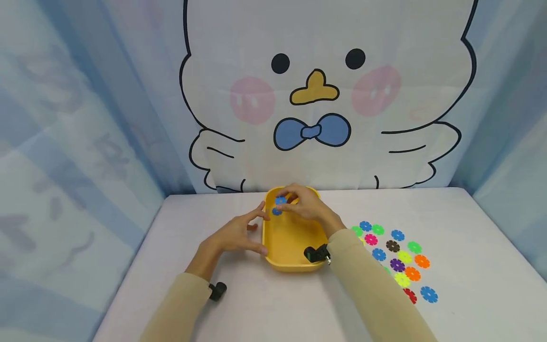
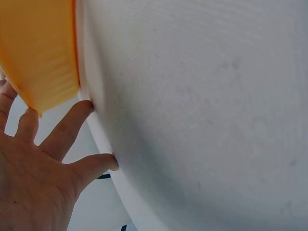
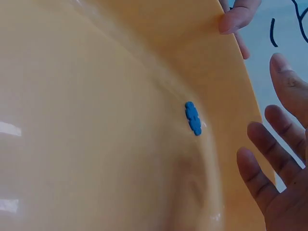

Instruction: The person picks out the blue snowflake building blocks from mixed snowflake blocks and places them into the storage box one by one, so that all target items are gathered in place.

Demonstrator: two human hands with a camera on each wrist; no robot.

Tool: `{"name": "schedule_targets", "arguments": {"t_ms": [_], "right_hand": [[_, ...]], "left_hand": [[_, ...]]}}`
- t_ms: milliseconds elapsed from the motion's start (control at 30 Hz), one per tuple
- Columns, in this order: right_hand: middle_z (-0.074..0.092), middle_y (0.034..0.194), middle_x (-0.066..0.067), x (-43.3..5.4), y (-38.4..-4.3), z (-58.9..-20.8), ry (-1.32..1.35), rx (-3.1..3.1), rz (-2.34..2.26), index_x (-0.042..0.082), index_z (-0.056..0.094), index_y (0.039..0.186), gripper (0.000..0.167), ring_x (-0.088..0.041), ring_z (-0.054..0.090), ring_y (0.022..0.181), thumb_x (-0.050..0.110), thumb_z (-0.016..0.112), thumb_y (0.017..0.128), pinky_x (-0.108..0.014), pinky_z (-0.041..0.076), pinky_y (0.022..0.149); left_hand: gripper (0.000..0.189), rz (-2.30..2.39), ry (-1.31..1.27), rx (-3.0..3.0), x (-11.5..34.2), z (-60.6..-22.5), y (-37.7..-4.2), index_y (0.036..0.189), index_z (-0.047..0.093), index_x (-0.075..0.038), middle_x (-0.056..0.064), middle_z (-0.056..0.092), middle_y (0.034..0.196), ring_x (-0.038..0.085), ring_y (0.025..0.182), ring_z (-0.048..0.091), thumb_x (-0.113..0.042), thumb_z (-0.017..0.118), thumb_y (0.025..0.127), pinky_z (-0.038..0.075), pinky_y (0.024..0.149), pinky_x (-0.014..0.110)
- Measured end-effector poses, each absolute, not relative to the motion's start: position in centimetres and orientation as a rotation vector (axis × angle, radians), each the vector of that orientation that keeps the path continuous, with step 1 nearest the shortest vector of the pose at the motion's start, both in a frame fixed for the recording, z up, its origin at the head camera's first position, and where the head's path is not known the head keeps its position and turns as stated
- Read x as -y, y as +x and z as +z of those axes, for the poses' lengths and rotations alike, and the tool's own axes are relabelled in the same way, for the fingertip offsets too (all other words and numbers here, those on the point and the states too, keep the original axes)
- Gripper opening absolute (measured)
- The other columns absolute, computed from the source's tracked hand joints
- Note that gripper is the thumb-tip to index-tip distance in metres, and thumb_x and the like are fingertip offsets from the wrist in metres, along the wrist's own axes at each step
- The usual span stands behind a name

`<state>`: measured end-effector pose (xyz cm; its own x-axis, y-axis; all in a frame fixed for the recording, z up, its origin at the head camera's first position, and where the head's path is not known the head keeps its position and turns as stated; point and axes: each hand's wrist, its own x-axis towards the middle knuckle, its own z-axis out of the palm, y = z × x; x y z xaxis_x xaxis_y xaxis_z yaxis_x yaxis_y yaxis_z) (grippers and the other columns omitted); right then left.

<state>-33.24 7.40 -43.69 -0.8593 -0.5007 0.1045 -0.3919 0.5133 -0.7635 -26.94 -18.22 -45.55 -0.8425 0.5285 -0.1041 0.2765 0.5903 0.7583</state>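
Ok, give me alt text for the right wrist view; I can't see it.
A small blue disc shows inside a yellow tray, near its curved edge. The right hand, at the picture's right, has fingers spread with nothing visible in them; the left hand is at the rim above.

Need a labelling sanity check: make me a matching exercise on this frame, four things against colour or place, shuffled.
Things:
1. Tray
2. Left hand
3. Right hand
4. Purple disc

Colour or place:
A. Over the tray's inside
B. On the table, right of the tray
C. Yellow
D. At the tray's left side

Pairs: 1-C, 2-D, 3-A, 4-B
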Motion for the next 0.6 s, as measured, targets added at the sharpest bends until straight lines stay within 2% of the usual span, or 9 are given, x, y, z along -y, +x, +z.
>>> {"name": "schedule_targets", "arguments": {"t_ms": [300,600], "right_hand": [[0.066,0.124,0.000,-6.7,-33.3,-45.5,-0.694,-2.578,-1.207,0.019,0.071,0.125,0.034,-0.023,0.060,0.109,0.035,0.074,0.095,-0.033,0.058,0.092],[0.063,0.126,0.000,-5.9,-33.6,-44.2,-0.672,-2.571,-1.129,0.019,0.070,0.126,0.034,-0.025,0.058,0.113,0.034,0.073,0.096,-0.037,0.055,0.098]], "left_hand": [[0.079,1.098,0.631,-2.513,18.1,-45.8,-26.8,0.139,0.052,-0.024,-0.014,0.009,0.172,0.039,0.136,0.055,-0.039,0.094,0.073,0.045,0.113,0.051],[0.078,1.083,0.624,-2.534,18.2,-45.7,-26.9,0.137,0.052,-0.029,-0.018,0.009,0.171,0.038,0.135,0.056,-0.043,0.094,0.073,0.044,0.114,0.053]]}}
